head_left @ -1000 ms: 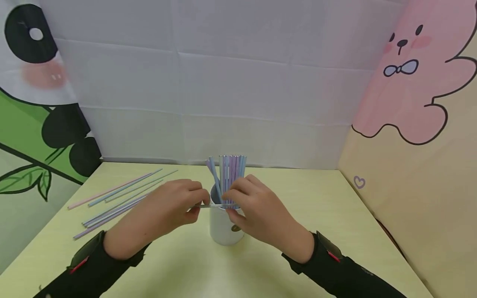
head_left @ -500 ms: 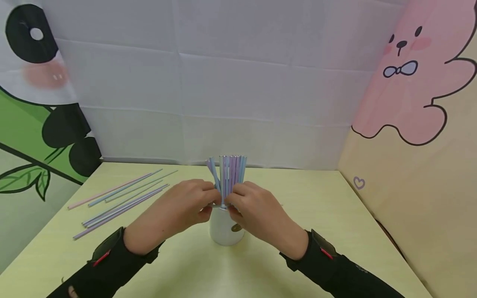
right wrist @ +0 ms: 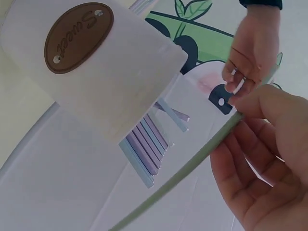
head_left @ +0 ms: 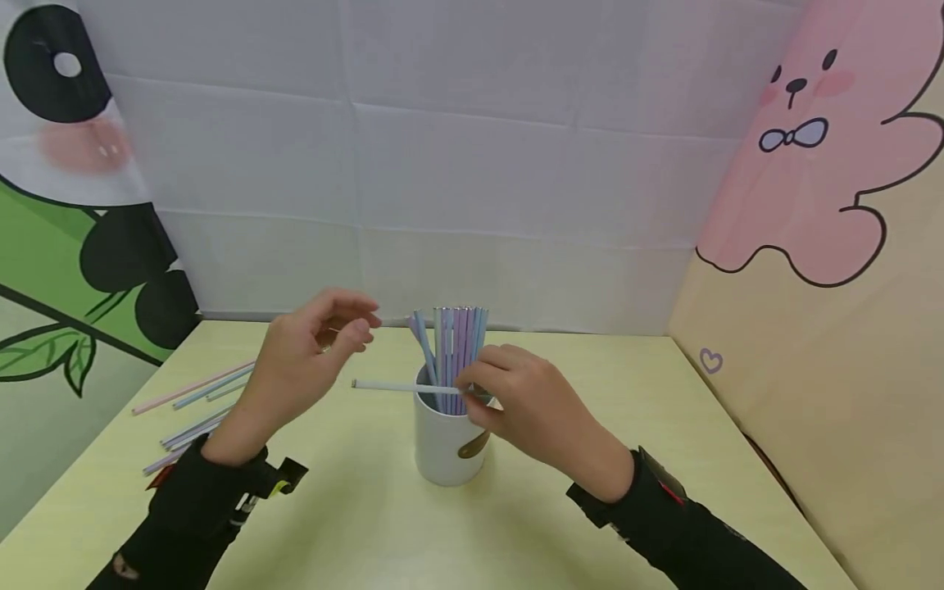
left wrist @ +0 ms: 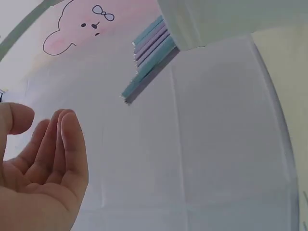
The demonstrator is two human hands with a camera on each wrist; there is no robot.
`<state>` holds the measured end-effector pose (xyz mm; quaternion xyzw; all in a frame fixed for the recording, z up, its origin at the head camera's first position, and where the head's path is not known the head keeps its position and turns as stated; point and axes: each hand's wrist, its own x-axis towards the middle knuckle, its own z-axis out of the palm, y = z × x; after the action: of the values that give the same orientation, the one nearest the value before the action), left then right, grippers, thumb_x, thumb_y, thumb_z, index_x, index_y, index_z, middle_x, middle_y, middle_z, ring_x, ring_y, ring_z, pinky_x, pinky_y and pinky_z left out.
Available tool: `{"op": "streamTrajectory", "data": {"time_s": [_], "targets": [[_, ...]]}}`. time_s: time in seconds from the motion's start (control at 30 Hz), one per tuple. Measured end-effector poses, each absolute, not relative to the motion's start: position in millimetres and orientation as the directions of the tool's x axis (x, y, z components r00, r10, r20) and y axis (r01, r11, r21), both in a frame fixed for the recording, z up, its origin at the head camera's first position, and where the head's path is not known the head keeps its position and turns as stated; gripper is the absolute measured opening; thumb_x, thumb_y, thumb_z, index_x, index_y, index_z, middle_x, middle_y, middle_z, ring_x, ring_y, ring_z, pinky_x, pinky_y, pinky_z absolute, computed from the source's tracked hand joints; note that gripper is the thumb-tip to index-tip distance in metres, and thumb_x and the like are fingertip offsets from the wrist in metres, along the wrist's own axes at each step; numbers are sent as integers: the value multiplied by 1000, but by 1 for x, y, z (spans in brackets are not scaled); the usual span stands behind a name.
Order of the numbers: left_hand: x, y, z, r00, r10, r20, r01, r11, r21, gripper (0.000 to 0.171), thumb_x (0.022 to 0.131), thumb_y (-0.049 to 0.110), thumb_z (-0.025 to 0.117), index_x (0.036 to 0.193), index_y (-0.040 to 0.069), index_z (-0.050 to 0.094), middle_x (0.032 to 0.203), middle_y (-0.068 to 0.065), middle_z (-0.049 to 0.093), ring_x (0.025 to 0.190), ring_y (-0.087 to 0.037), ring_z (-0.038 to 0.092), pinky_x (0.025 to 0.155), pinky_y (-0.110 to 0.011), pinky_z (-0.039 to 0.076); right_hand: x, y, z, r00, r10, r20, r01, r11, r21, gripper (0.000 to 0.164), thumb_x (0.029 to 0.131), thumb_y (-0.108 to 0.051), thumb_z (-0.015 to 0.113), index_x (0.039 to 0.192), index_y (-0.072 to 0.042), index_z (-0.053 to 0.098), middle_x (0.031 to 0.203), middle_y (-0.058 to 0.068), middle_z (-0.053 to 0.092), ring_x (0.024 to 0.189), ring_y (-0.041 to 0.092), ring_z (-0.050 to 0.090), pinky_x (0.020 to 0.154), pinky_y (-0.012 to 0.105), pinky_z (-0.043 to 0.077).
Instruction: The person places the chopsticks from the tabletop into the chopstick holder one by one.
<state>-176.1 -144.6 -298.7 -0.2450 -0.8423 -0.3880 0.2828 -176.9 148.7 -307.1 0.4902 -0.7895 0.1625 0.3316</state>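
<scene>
Creased backdrop (head_left: 457,147) behind 1 yellowish table (head_left: 649,393).

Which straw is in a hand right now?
The pale green straw, pinched crosswise by the right hand near the white cup. The bunch in the cup and the loose straws on the table are in neither hand.
</scene>
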Motion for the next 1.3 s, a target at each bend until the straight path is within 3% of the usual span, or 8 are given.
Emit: {"op": "streamTrajectory", "data": {"time_s": [0.17, 0.37, 0.53, 0.7, 0.83, 1.03, 1.3], "targets": [[-187, -146, -322, -815, 71, 575, 541, 450, 711, 26, 108, 15, 62, 134, 8, 61, 121, -8, 73, 99, -6, 70, 84, -16, 57, -184, 156, -295, -335, -568, 752, -913, 392, -110, 16, 86, 5, 78, 97, -6, 73, 89, 0, 67, 77, 11, 65, 71, 21, 57], [-196, -137, -358, -902, 59, 429, 417, 383, 824, 45, 106, 29, 69, 143, 10, 51, 139, -3, 62, 122, -19, 64, 96, -17, 53, -193, 158, -283, -423, -389, 818, -896, 315, -313, 15, 91, 4, 77, 103, -4, 72, 94, 3, 70, 82, 11, 68, 75, 26, 61], [-198, -124, -381, -927, 91, 363, 372, 336, 865, 65, 101, 34, 76, 151, 11, 42, 149, -6, 55, 135, -27, 58, 109, -39, 52, -202, 154, -281, -534, -252, 807, -843, 235, -484, 14, 96, 3, 75, 108, 0, 69, 97, 7, 72, 85, 17, 71, 78, 29, 63], [-198, -108, -401, -925, 151, 348, 379, 329, 865, 82, 93, 30, 85, 157, 9, 37, 157, -12, 49, 143, -37, 52, 115, -55, 45, -213, 149, -285, -639, -222, 736, -768, 135, -626, 14, 100, 1, 70, 112, 2, 65, 96, 12, 69, 84, 30, 72, 78, 37, 65], [-198, -98, -412, -928, 202, 313, 366, 339, 866, 98, 86, 32, 91, 161, 8, 32, 162, -14, 44, 147, -39, 47, 116, -57, 44, -220, 148, -291, -688, -242, 684, -722, 127, -680, 13, 101, 1, 68, 113, 2, 63, 95, 13, 68, 83, 34, 71, 77, 43, 65], [-198, -89, -419, -928, 239, 284, 356, 353, 865, 115, 78, 35, 97, 165, 12, 26, 158, -11, 49, 143, -32, 50, 114, -59, 45, -231, 143, -306, -733, -300, 610, -674, 198, -712, 10, 102, -1, 65, 111, -1, 61, 95, 12, 66, 81, 25, 71, 76, 42, 65], [-199, -83, -424, -904, 301, 303, 397, 328, 857, 113, 78, 33, 97, 165, 15, 26, 154, -9, 52, 135, -29, 57, 110, -57, 48, -237, 141, -329, -772, -374, 515, -627, 315, -712, 10, 100, -3, 68, 107, -5, 61, 93, 9, 68, 78, 19, 71, 71, 31, 63]]}}
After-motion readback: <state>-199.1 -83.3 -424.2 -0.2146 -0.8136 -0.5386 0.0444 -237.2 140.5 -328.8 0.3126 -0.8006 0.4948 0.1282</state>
